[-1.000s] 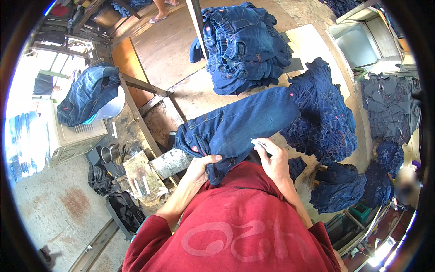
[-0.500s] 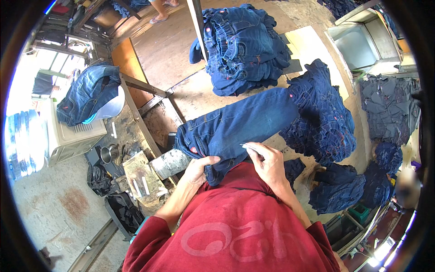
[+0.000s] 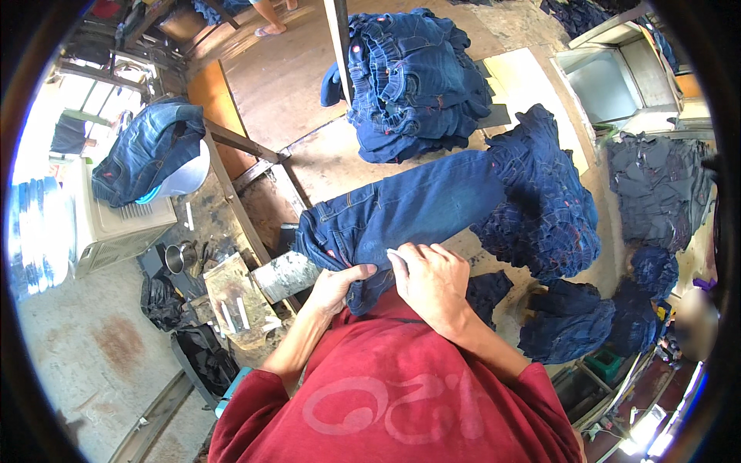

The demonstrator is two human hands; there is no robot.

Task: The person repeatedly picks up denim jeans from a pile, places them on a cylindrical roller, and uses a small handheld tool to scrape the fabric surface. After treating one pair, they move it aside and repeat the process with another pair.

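Observation:
A pair of dark blue jeans (image 3: 417, 193) lies stretched out in front of me, its waist end at the left over a worn, pale cylinder (image 3: 287, 276). My left hand (image 3: 337, 287) grips the near edge of the jeans by the waist, thumb on top. Just to its right, my right hand (image 3: 432, 284) is closed in a pinch over the denim. A small pale tip shows between thumb and forefinger, too little to name. The far leg end reaches a heap of dark blue denim (image 3: 540, 208) on the right.
A tall stack of jeans (image 3: 417, 85) stands beyond, beside an upright post (image 3: 338, 46). At left are a stained board (image 3: 231, 297) with white sticks, a metal mug (image 3: 181, 257), and jeans (image 3: 150, 150) over a basin. Dark grey garments (image 3: 656, 189) lie far right. Someone's foot (image 3: 272, 29) shows at the top.
My right hand has moved left along the jeans, closer to my left hand, and its back has turned up more. My left hand keeps its grip.

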